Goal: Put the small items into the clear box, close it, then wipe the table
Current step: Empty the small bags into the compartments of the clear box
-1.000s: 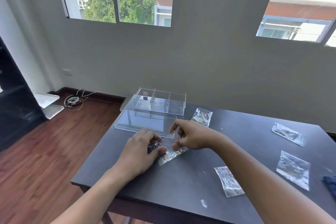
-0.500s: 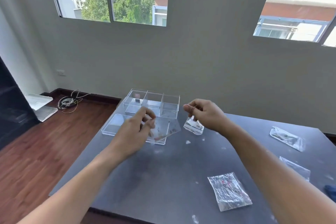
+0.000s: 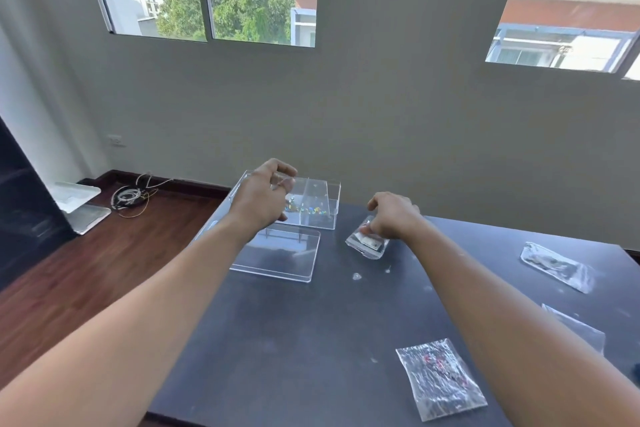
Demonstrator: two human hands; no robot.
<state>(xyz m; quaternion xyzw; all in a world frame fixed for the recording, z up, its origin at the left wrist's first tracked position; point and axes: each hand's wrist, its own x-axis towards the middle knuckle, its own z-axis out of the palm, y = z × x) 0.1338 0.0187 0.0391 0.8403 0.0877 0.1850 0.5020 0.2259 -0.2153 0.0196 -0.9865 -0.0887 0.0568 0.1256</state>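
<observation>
- Under the left hand (image 3: 265,196), the clear box (image 3: 311,204) stands open at the far edge of the table (image 3: 311,340); its thin upright dividers split it into compartments, and small coloured beads (image 3: 306,209) lie scattered on the floor of one.
- That hand hovers over the box with its fingers curled and pinched on what looks like a thin clear bag, likely tipped to empty it; the film is too faint to be sure.
- Just nearer than the left hand, the flat clear lid (image 3: 277,255) lies on the table touching the box front, kept off so the compartments stay open for filling.
- Off to the side, the right hand (image 3: 393,215) is lowered with its fingers closed on the top of a small zip bag (image 3: 367,243), whose bottom rests on the table, seemingly the next to be emptied.
- Well nearer than the right hand, a crinkled glossy bag (image 3: 440,378) holds red and dark bits; two more bags (image 3: 557,267) lie flat further out.
- Pale specks (image 3: 356,276) mark the matte dark tabletop, which wiping should clear.
</observation>
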